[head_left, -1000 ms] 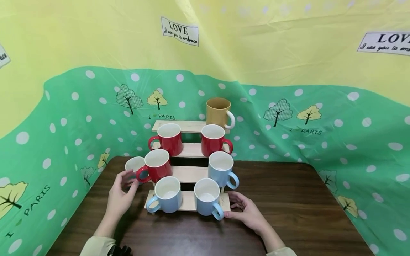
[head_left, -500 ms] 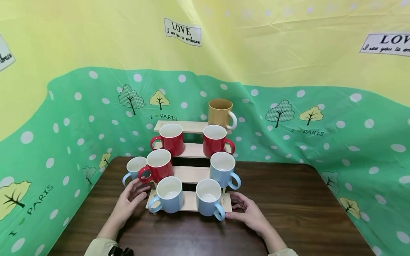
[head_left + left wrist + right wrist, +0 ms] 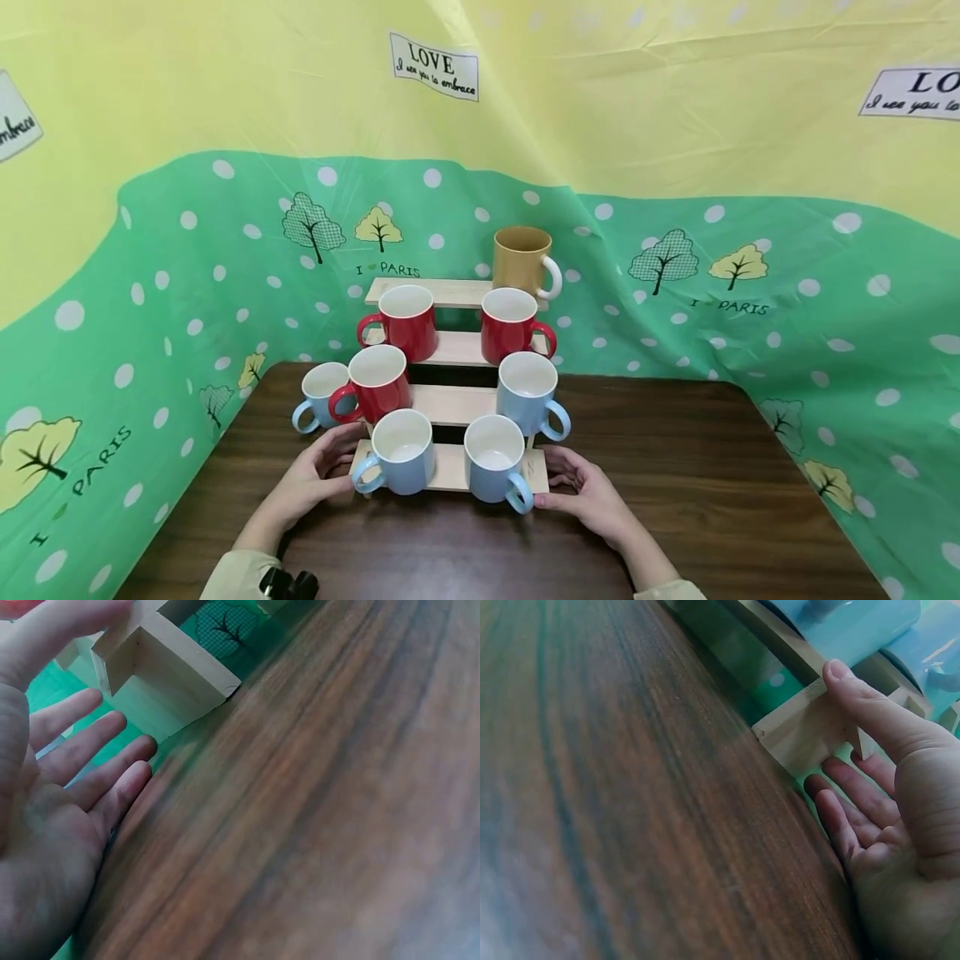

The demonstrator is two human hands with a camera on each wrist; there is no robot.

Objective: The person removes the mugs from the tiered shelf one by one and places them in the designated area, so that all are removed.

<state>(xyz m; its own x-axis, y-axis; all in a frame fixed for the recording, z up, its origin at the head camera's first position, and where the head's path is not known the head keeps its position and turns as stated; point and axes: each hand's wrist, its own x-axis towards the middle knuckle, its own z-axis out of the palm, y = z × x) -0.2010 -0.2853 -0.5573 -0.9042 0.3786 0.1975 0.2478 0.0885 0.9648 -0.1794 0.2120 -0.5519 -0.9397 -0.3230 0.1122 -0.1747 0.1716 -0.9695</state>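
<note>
In the head view a four-tier wooden rack [image 3: 450, 468] stands on the table. Two light blue mugs [image 3: 405, 458] sit on its lowest tier. Above them are a red mug [image 3: 380, 387] and a light blue mug [image 3: 525, 396], then two red mugs [image 3: 412, 327]. A tan mug [image 3: 517, 262] with a white handle tops the right end. My left hand [image 3: 311, 475] holds the lowest board's left end, thumb at the front, fingers reaching behind. My right hand [image 3: 588, 496] grips the opposite end likewise; the right wrist view shows its thumb [image 3: 870, 709] against the board.
Another light blue mug [image 3: 318, 387] stands on the table behind my left hand, left of the rack. The dark wooden table [image 3: 675, 483] runs on to the right. A yellow and green printed cloth [image 3: 675, 167] hangs close behind and at the sides.
My left hand has come away from the light blue mug on the table and moved right and down to the rack's left end. My right hand stays at the right end.
</note>
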